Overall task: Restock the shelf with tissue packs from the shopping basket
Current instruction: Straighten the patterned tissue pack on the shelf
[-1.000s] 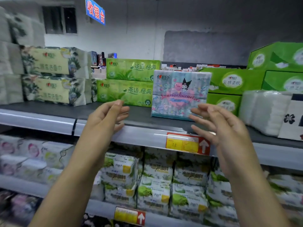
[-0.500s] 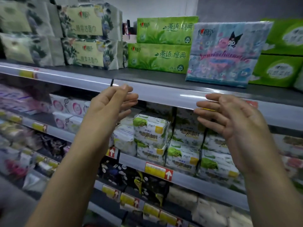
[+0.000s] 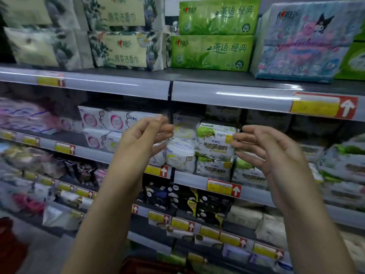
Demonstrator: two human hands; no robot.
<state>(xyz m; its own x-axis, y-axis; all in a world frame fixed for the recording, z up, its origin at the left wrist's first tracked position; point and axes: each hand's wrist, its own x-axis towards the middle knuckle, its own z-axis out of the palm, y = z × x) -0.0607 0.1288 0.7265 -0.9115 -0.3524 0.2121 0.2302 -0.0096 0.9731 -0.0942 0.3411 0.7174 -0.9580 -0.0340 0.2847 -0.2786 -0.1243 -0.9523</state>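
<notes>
A pastel tissue pack with a cartoon print (image 3: 302,44) stands upright on the top shelf (image 3: 217,91) at the upper right, beside two stacked green tissue packs (image 3: 213,50). My left hand (image 3: 146,139) and my right hand (image 3: 268,153) hang empty in front of the second shelf, well below that pack, palms facing each other with loosely curled fingers. The red rim of the shopping basket (image 3: 142,264) shows at the bottom edge; its contents are hidden.
Floral beige tissue packs (image 3: 120,50) fill the top shelf's left side. Lower shelves hold white, green and dark packets (image 3: 215,147) behind yellow price tags (image 3: 316,106). A red object (image 3: 7,244) sits at the lower left on the floor.
Both hands have dropped away from the cartoon pack, which stays on the top shelf. The view has tilted downward, bringing the lower shelves and the basket rim into sight.
</notes>
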